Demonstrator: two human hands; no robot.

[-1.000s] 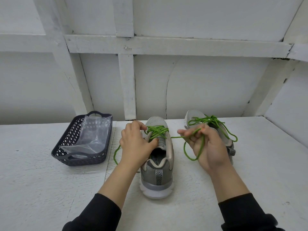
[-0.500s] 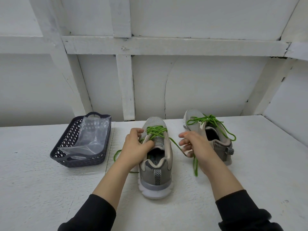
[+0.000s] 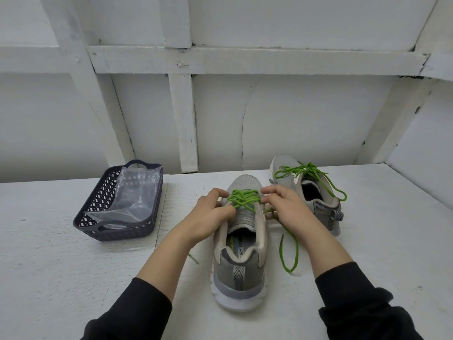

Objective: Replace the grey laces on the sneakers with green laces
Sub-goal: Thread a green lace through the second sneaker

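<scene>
- Left hand is on the left side of the near sneaker – fingers curled over the eyelet edge, thumb tucked in against the tongue, so it's gripping the shoe's upper.
- Right hand mirrors it on the right side. Its fingers are curled, with the index tip right at the top crossings. The green lace comes out from under the thumb, so it looks pinched there.
- Both forearms come in from the bottom of the view, angled toward the shoe, in black sleeves pushed up past the wrists.
- That lace is threaded through the front eyelets only, so the top of the tongue is bare. One loose end loops on the table to the right of the shoe, and a short bit pokes out on the left under the forearm.
- The near sneaker stands upright, heel toward the camera, toe toward the wall.
- The far sneaker sits behind and to the right, near the other but apart from it. It's laced in green too, with a bow and loose ends draped over its side.
- The table is painted white and a bit rough. On its left, well apart from the shoes, is a dark basket with a clear plastic bag inside.
- Behind is a white wall with white wooden beams – one horizontal, a few upright or slanted.
</scene>
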